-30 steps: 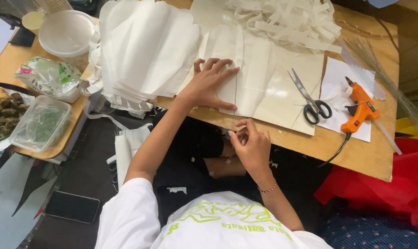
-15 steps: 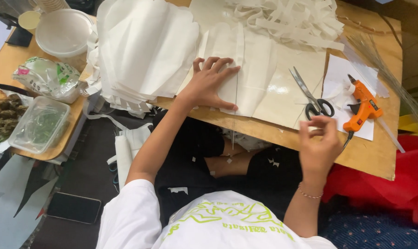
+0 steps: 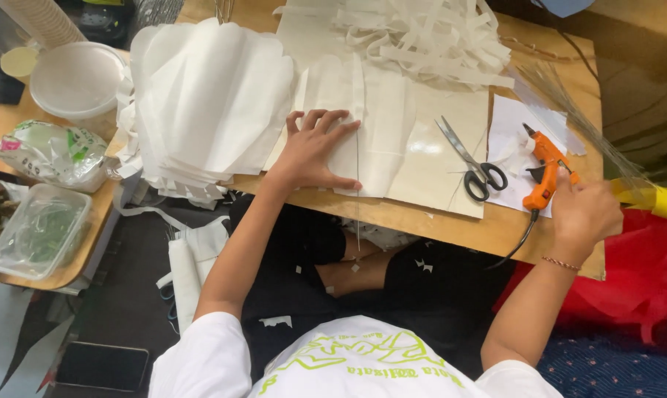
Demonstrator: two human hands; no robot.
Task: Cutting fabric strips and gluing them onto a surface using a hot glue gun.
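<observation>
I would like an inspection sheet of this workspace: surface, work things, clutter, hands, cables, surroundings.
Surface: wooden board, mostly covered with white sheets.
Work things: folded white sheet under the left hand; orange glue gun on white paper.
Clutter: scissors lying shut; heap of white strips; stack of white sheets; thin wires.
Hands: left hand flat on the sheet, fingers spread; right hand at the glue gun's handle, grip hidden.
Cables: black cord runs off the board edge.
Surroundings: side table with plastic containers; red cloth; phone on the floor.
</observation>
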